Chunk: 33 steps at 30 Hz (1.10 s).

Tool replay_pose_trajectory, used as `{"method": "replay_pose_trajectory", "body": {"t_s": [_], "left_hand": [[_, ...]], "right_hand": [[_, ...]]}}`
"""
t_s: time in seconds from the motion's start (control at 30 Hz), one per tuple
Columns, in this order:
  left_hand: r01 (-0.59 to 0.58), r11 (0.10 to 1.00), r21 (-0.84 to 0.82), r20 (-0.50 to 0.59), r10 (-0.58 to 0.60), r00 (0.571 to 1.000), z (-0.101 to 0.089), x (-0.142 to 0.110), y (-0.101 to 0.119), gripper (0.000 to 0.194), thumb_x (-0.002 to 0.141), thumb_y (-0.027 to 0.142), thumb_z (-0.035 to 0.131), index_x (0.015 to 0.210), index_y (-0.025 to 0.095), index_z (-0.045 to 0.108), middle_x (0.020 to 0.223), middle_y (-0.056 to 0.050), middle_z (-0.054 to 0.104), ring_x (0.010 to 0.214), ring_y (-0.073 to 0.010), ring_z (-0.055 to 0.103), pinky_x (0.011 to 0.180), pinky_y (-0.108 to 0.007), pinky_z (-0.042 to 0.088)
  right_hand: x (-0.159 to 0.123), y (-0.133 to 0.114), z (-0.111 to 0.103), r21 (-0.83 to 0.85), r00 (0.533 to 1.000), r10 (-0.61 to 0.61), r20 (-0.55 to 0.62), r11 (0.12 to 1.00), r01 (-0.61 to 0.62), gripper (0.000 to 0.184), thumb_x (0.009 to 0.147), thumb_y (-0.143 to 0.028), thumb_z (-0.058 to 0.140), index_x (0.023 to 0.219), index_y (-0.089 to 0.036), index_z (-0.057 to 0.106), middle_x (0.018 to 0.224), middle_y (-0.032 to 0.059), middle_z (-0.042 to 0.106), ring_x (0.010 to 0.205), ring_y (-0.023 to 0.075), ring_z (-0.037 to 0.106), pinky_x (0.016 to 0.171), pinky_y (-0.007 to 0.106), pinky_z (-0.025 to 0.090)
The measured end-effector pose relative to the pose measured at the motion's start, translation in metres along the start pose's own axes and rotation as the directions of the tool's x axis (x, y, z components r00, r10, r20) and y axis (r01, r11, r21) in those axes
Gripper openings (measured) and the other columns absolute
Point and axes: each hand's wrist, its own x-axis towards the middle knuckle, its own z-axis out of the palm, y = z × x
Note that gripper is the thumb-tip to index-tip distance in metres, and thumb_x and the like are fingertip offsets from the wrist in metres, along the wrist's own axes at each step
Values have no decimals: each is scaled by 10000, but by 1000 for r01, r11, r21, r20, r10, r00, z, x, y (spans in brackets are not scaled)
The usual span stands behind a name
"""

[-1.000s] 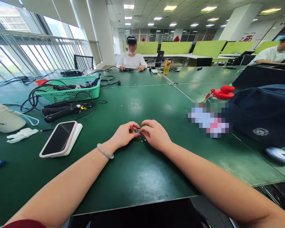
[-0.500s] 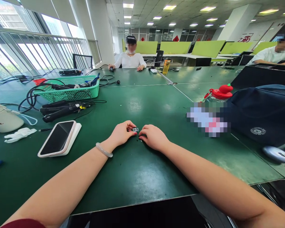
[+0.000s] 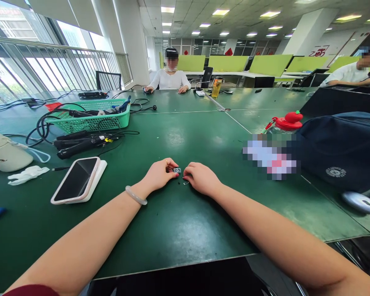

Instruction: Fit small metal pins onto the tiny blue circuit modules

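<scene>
My left hand [image 3: 159, 174] pinches a small flat piece with a black-and-white pattern [image 3: 176, 170] between thumb and fingers, just above the green tabletop [image 3: 172, 222]. Close on its right, my right hand [image 3: 201, 177] has its fingers curled together with the tips low over the table. Whatever those fingertips hold, if anything, is too small to make out. Below them lie a tiny white-edged piece [image 3: 186, 183] and a black speck [image 3: 179, 183].
To the left are a phone [image 3: 77, 179], a crumpled white tissue or glove [image 3: 28, 175], black devices with cables [image 3: 80, 144] and a green basket [image 3: 95, 122]. A red-lidded bottle [image 3: 285, 123], dark bag [image 3: 342, 148] and mouse [image 3: 360, 202] stand right. A person [image 3: 171, 78] sits opposite.
My right hand has shifted slightly right, away from the patterned piece, and the white-edged piece under its fingertips shows more clearly. My left hand keeps its pinch.
</scene>
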Motion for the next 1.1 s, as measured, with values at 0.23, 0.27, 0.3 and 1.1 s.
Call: {"method": "replay_pose_trajectory", "body": {"t_s": [0.23,0.27,0.3,1.1], "left_hand": [[-25,1000,3,-15,25,1000,0,0,-1,221,671,257,663,873,196,597,823,-1,634,750,-144,581,751,-283,461],[-20,1000,-6,-12,20,1000,0,0,-1,224,668,257,665,873,196,597,826,-3,634,763,-149,583,760,-288,462],[-16,1000,-21,-8,16,1000,0,0,-1,228,665,257,669,872,195,597,827,-4,634,773,-152,585,765,-292,463],[-30,960,-279,149,74,986,3,-2,6,270,627,254,698,838,140,575,841,-39,626,741,-138,577,732,-294,481]], "right_hand": [[0,3,4,-78,997,-79,5,994,79,93,824,-137,512,769,-162,581,822,41,540,775,150,507,696,245,373],[0,3,3,-71,997,-81,-15,994,80,96,823,-124,505,770,-162,575,821,40,535,767,148,504,694,244,373],[-1,3,2,-58,996,-80,-43,995,77,103,828,-116,494,776,-162,570,825,39,531,765,145,500,697,244,374],[-3,-4,-6,227,972,-16,-233,971,71,38,801,-167,590,801,-179,554,852,6,530,760,112,490,684,219,383]]}}
